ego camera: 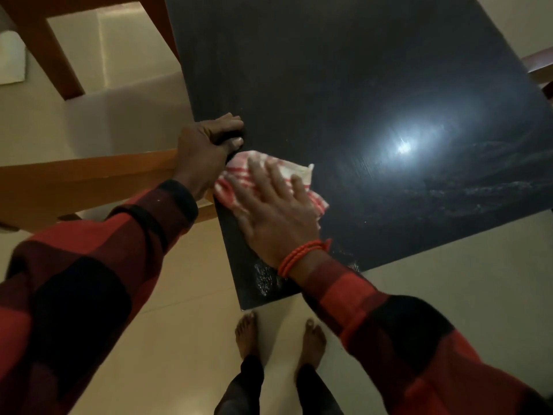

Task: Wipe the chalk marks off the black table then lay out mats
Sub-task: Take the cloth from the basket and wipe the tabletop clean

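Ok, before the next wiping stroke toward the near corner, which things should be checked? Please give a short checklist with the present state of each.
1. Cloth lies under the right hand, fingers flat on it: ok.
2. Left hand grips the table edge and steadies the black table: ok.
3. Chalk marks at the near corner removed: not ok, they show beside the wrist.
4. Smears on the right side removed: not ok.
5. Cloth clean enough to lift chalk: cannot tell.
6. Mats ready nearby: cannot tell, none in view.

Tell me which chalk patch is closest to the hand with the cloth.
The chalk patch at the table's near corner, just below the right hand and its wrist. The other smears lie farther right, past the light's glare.
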